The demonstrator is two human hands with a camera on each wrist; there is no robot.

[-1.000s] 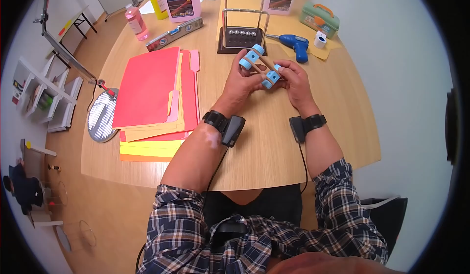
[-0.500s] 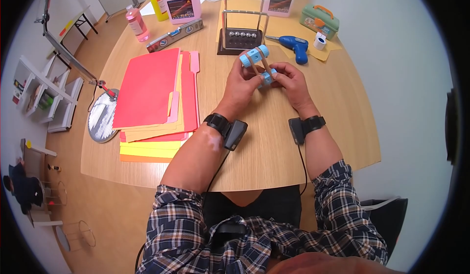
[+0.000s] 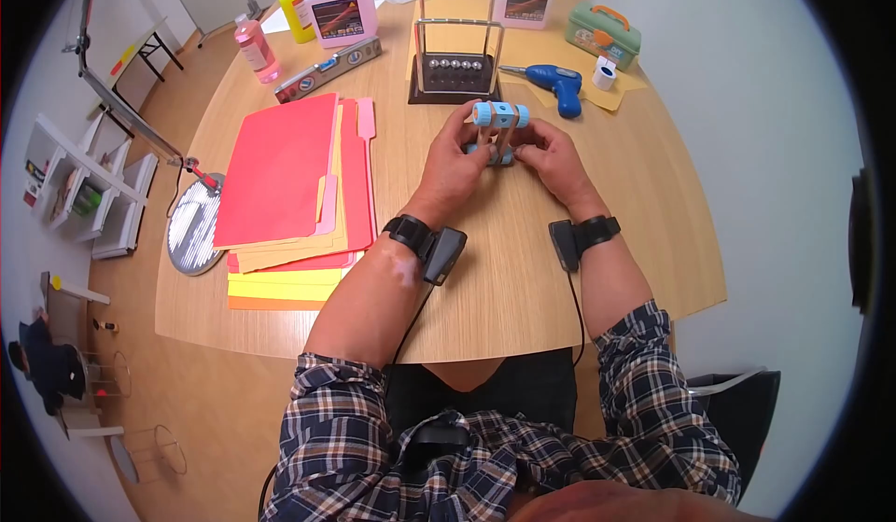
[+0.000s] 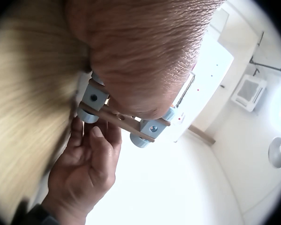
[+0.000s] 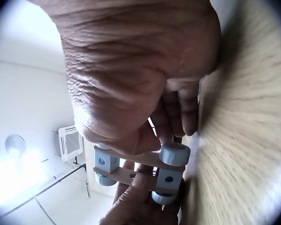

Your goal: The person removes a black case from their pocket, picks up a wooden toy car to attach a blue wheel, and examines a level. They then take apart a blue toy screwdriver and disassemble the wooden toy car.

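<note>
While my left hand (image 3: pixel 453 167) gripped the blue-and-wood frame (image 3: pixel 505 115) over the table (image 3: pixel 504 270) and my right hand (image 3: pixel 558 163) pinched its lower blue end (image 3: pixel 505 158), uneven twisting, I judged, could work a wooden bar (image 3: pixel 506 138) loose.

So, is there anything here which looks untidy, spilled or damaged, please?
Only the folder stack on the left looks untidy: its edges do not line up, and yellow and orange layers stick out at the near end. I see no spill, and the blue-and-brown assembly shows no visible damage.
</note>
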